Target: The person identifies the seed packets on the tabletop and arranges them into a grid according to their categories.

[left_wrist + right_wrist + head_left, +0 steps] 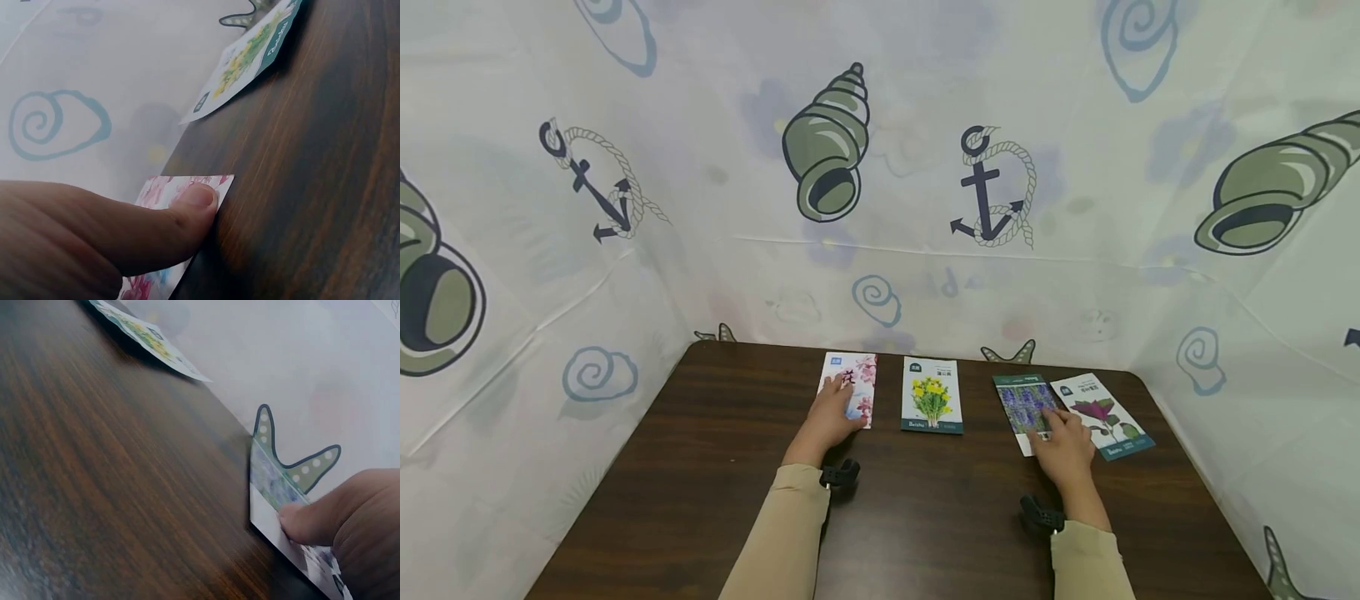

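Observation:
My left hand (831, 418) rests on a white seed packet with pink blossoms (864, 371), at the back of the table. In the left wrist view its thumb (197, 200) lies on top of that packet, close to the edge. Farther right, my right hand (1066, 448) touches a seed packet with purple flower spikes (1021, 395). The right wrist view shows the thumb (300, 524) pressing on this packet's printed face. My fingers cover part of both packets. A packet with a dark magenta flower (1116, 417) lies tilted beside the right hand.
Between the hands lies a packet with yellow flowers (932, 396), one edge slightly raised in the wrist views. The dark wooden table (925, 517) ends at a pale cloth wall (910, 192) printed with shells and anchors. Each wrist wears a black band.

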### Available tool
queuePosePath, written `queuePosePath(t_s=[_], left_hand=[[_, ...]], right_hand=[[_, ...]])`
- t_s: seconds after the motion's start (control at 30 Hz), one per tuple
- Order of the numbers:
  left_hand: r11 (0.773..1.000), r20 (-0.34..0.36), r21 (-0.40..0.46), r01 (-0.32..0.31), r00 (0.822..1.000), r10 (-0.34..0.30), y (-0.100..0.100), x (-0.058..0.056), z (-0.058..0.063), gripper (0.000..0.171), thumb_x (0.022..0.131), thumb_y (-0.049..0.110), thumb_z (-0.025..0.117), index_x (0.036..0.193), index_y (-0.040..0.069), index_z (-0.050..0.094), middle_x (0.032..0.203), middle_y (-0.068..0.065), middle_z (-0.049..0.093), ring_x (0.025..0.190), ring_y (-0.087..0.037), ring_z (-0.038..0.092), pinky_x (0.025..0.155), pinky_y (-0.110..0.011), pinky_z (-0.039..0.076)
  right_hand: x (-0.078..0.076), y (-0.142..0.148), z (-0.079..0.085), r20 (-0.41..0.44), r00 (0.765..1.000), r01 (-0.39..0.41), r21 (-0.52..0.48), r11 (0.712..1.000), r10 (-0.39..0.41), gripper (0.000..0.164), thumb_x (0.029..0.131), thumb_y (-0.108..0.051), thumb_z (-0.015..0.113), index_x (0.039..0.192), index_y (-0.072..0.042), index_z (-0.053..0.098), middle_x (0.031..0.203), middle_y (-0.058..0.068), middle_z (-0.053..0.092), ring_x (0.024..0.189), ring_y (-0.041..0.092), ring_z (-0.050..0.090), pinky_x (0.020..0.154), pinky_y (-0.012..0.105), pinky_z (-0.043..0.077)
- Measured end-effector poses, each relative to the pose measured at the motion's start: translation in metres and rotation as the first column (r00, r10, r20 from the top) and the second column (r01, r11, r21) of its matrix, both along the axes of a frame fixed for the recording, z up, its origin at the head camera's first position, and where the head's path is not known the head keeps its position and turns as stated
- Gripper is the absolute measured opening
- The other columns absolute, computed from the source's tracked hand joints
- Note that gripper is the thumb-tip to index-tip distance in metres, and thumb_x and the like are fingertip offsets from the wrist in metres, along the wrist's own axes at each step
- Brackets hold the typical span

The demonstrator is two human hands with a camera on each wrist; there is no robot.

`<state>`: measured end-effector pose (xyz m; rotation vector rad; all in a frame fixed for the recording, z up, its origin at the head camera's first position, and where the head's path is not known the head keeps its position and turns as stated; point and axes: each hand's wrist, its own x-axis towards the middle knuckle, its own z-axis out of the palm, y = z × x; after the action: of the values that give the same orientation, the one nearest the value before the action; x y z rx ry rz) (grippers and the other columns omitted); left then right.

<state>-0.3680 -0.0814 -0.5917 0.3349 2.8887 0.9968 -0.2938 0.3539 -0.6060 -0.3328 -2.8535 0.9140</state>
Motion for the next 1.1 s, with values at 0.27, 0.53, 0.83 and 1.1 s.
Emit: queuePosePath(t_s=[0.27, 0.53, 0.83, 1.1], left_hand=[[0.998, 0.028, 0.067, 0.021, 0.999, -0.023, -0.008, 0.003, -0.001, 0.08, 0.096, 0.022, 0.083, 0.163, -0.003, 0.046, 0.181, -0.024, 0.022, 0.169, -0.049, 0.01, 0.135, -0.068, 0.013], [0.996, 0.014, 0.018, 0.092, 0.996, -0.092, -0.01, 0.003, 0.002, 0.078, 0.1, 0.022, 0.075, 0.164, -0.007, 0.041, 0.18, -0.03, 0.015, 0.169, -0.052, 0.006, 0.136, -0.067, 0.008], [0.987, 0.074, 0.004, 0.159, 0.985, -0.159, -0.018, -0.002, 0.002, 0.078, 0.101, 0.015, 0.07, 0.167, -0.006, 0.035, 0.181, -0.029, 0.01, 0.17, -0.049, 0.001, 0.138, -0.064, 0.005], [0.98, 0.1, -0.037, 0.195, 0.976, -0.191, -0.012, -0.012, -0.005, 0.082, 0.106, 0.02, 0.071, 0.172, 0.0, 0.026, 0.183, -0.025, 0.0, 0.171, -0.045, -0.005, 0.138, -0.063, 0.002]], right_hand=[[0.001, -0.007, 0.004, 0.008, 0.997, -0.083, 0.005, 0.997, 0.083, 0.066, 0.104, -0.029, 0.069, 0.158, 0.004, 0.05, 0.173, 0.03, 0.032, 0.157, 0.058, 0.027, 0.124, 0.078, 0.02], [0.004, -0.011, -0.004, -0.049, 0.993, -0.102, 0.064, 0.993, 0.105, 0.066, 0.102, -0.035, 0.073, 0.157, -0.002, 0.056, 0.165, 0.03, 0.042, 0.148, 0.059, 0.036, 0.118, 0.078, 0.026], [0.007, -0.01, -0.007, -0.063, 0.976, -0.205, 0.029, 0.978, 0.206, 0.062, 0.107, -0.029, 0.068, 0.158, 0.002, 0.053, 0.173, 0.027, 0.038, 0.16, 0.056, 0.031, 0.126, 0.078, 0.021], [0.011, -0.005, 0.001, -0.061, 0.978, -0.201, 0.006, 0.98, 0.2, 0.046, 0.106, -0.03, 0.072, 0.146, -0.008, 0.067, 0.171, 0.027, 0.042, 0.156, 0.056, 0.034, 0.123, 0.081, 0.021]])
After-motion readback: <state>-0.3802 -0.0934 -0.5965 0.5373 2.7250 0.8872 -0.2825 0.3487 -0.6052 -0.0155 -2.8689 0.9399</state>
